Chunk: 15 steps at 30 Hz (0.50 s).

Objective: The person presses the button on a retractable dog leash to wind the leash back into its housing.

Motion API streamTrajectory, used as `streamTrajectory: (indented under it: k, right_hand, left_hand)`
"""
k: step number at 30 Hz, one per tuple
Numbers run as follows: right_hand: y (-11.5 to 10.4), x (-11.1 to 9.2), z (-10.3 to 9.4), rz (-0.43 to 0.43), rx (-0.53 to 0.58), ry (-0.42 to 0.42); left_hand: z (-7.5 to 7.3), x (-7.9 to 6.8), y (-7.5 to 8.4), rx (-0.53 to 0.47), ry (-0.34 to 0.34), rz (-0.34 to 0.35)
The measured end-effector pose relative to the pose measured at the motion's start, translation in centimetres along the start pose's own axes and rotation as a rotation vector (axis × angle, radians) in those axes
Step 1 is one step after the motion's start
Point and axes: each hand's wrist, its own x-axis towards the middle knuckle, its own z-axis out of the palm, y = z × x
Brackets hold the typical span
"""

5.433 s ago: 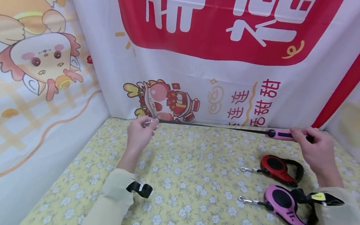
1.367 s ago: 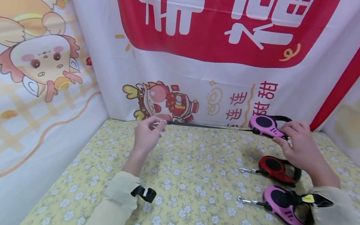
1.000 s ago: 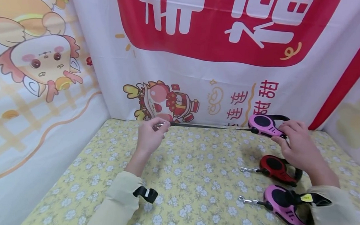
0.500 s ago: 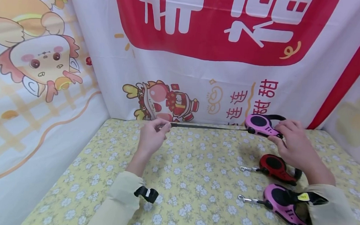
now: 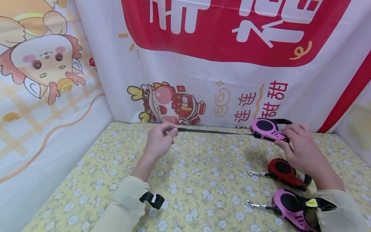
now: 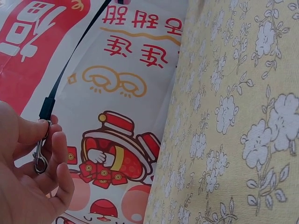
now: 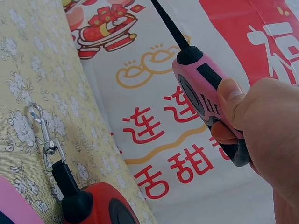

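My left hand (image 5: 158,139) pinches the silver snap hook (image 6: 40,156) of a retractable dog leash, at the back of the table. From the hook a black strap (image 5: 208,131) runs straight and taut to the leash's pink case (image 5: 263,128). My right hand (image 5: 304,149) grips that case by its handle, thumb on the edge by a black button (image 7: 210,76). In the head view the case's broad side with a dark round panel faces up toward me. In the right wrist view the strap comes out of its black nozzle (image 7: 189,55).
Nearer me on the right of the flowered tablecloth (image 5: 206,189) lie a red retractable leash (image 5: 283,170) and another pink one (image 5: 286,205), their hooks pointing left. My right sleeve (image 5: 343,217) partly covers the second pink leash. Printed cloths (image 5: 219,93) hang behind the table and at both sides.
The pink case has turned from edge-on to broad side and moved left with my right hand. My left hand has shifted right, so the stretched strap is shorter.
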Motion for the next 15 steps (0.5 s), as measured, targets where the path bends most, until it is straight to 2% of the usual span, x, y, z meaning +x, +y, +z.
streamTrajectory:
  k: [15]
  right_hand:
    - [-0.36, 0.16, 0.32, 0.030, -0.014, -0.034]
  left_hand:
    - [0.07, -0.05, 0.22, -0.009, -0.019, 0.021]
